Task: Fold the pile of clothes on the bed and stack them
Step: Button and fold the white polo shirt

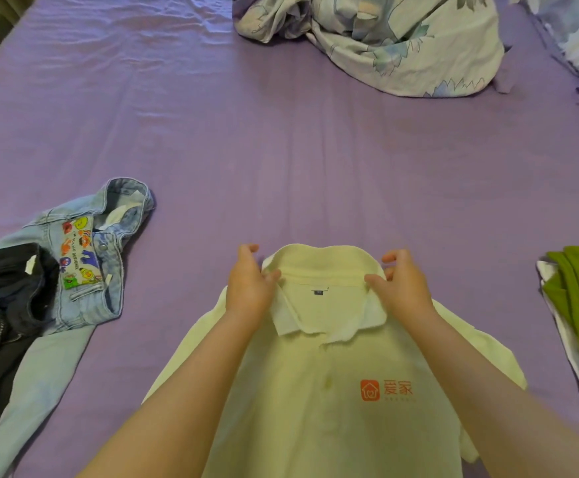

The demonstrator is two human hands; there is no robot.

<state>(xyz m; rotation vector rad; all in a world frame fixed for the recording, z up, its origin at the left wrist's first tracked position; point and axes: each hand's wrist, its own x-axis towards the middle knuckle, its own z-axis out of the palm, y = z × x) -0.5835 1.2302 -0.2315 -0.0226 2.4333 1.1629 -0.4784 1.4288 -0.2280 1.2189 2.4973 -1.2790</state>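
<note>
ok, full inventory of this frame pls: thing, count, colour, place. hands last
polo shirt: 1, pale yellow with an orange logo, front up at near centre of the bed
light jeans: 1, light blue denim with a colourful cartoon patch, near left
dark jeans: 1, very dark denim, far left, overlapping the light jeans
folded clothes: 1 stack, green on top of white, right edge
duvet: 1, white with blue floral print, bunched at far centre-right
bed sheet: 1, purple, under everything
left hand: 1, fingers pinch the collar's left side
right hand: 1, fingers pinch the collar's right side
</note>
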